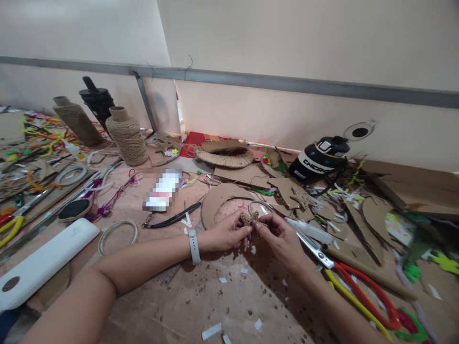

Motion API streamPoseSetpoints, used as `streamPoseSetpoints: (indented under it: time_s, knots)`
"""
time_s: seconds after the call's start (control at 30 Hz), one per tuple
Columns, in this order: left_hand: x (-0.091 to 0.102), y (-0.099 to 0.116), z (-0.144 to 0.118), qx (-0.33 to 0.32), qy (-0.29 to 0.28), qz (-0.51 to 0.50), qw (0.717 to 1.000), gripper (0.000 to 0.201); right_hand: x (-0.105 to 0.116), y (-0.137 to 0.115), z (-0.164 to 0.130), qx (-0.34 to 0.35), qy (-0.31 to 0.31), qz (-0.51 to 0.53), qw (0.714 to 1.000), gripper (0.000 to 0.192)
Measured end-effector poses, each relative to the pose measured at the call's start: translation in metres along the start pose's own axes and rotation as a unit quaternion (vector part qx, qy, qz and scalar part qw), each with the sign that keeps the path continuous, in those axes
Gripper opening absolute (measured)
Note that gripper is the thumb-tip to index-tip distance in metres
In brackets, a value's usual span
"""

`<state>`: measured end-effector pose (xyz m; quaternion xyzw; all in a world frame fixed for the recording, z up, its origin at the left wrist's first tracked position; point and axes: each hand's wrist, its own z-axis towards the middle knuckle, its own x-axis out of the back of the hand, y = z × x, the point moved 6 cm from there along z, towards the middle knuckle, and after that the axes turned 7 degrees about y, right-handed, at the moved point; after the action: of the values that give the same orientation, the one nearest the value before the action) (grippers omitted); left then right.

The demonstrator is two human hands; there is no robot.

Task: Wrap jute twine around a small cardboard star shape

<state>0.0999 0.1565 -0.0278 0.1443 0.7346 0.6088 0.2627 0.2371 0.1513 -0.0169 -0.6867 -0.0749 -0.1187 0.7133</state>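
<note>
Both my hands meet at the middle of the table, pinching a small jute-twine piece (250, 219) between the fingertips. My left hand (225, 232), with a white band on its wrist, grips the piece from the left. From the right, my right hand (278, 235) holds the same piece. A thin ring (258, 206) lies just behind the twine piece, over a cut cardboard ring (214, 198). Scissors with red and yellow handles (353, 286) rest by my right forearm.
Two twine spools (126, 135) (76, 120) stand at the back left, beside a black spool (97, 101). A black bottle (319, 159) lies at the back right among cardboard scraps. A white flat case (39, 260), hoops (118, 233), black pliers (172, 219) and pipe cleaners sit left.
</note>
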Motion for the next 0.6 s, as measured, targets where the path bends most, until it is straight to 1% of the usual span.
streamPoseSetpoints:
  time_s: [0.1, 0.2, 0.33, 0.4, 0.5, 0.6]
  knots:
    - [-0.001, -0.001, 0.0, 0.004, -0.003, 0.006, 1.0, 0.046, 0.0, 0.001, 0.0, 0.002, -0.005, 0.0, 1.0, 0.036]
    - [-0.001, 0.003, -0.001, -0.009, -0.005, 0.007, 1.0, 0.043, -0.001, 0.0, -0.001, 0.008, -0.008, -0.005, 1.0, 0.034]
    - [0.0, 0.014, -0.002, -0.058, 0.001, 0.02, 0.998, 0.039, -0.001, -0.006, -0.005, 0.041, 0.02, -0.057, 0.997, 0.031]
    - [-0.001, 0.016, -0.002, -0.064, -0.008, 0.024, 0.998, 0.04, 0.0, -0.008, -0.005, 0.051, 0.031, -0.068, 0.996, 0.03]
    - [-0.002, 0.014, -0.002, -0.042, -0.028, 0.014, 0.999, 0.042, -0.001, -0.005, -0.004, 0.043, 0.015, -0.04, 0.998, 0.033]
    - [0.0, 0.014, -0.001, -0.048, -0.014, 0.022, 0.999, 0.043, -0.001, 0.0, -0.002, 0.032, -0.005, -0.01, 0.999, 0.036]
